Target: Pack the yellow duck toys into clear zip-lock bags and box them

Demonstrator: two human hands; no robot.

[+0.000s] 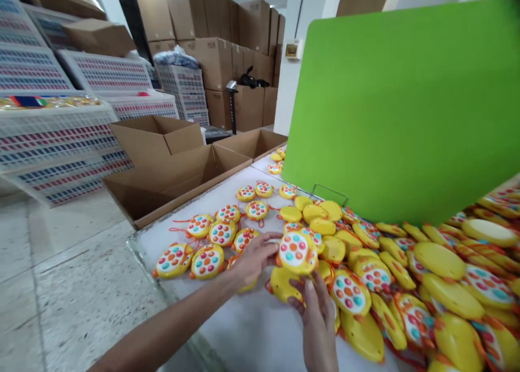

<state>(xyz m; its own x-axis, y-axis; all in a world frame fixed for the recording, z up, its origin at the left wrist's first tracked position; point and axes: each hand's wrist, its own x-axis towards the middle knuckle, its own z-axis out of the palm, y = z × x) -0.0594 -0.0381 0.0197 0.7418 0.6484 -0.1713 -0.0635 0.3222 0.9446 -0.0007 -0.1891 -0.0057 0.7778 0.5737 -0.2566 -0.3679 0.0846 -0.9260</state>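
Note:
A yellow turtle-shaped pop-button toy [294, 252], its white face dotted with coloured bumps, is tilted up above the pile between my hands. My left hand [252, 259] comes in from the left, its curled fingertips on the toy's left edge. At the lower edge, my right hand [317, 304] grips with thumb and fingers. Directly beneath, another toy [284, 284] lies with its plain yellow back up. To the left, several toys sit bumps-up in loose rows, such as one toy [207, 261] near my left forearm. My left palm partly hides toys under it.
A large heap of the same toys [442, 261] covers the right of the white table [260, 334]. Behind it stands a green board [398, 112] with a wire stand [331, 190]. Open cardboard boxes [179, 182] adjoin the far-left table edge. White crates [52, 134] and stacked cartons [219, 58] stand beyond.

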